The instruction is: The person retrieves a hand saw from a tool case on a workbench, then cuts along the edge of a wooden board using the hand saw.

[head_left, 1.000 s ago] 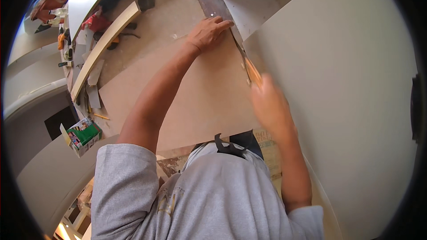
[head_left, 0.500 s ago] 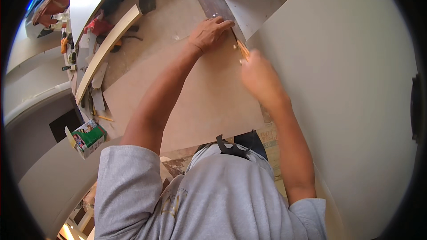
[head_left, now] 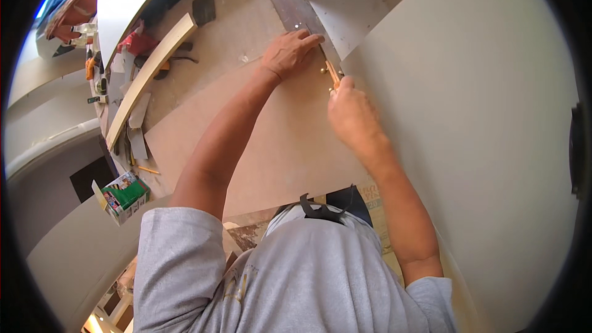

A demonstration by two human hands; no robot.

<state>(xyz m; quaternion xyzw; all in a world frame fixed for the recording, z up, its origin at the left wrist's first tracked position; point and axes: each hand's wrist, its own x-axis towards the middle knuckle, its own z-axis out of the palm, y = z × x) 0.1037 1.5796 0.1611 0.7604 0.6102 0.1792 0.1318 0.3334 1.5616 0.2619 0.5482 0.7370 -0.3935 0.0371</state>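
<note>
My right hand is closed around the wooden handle of a handsaw, which has small brass-coloured bolts on its sides. The saw's thin dark blade shows nearly edge-on, running away from me toward the fingertips of my left hand. That hand lies palm down with fingers stretched out, pressing on a large flat light-brown board near its far right edge. Most of the blade is hidden from above, and so is the underside of the board.
A curved-looking pale wooden strip lies to the left, beside a red cloth-like item. A green and white box and a pencil are nearer. A large pale panel stands close on my right.
My right hand has drawn the saw slightly back toward me and to the left. My left hand stays almost in place on the board.
</note>
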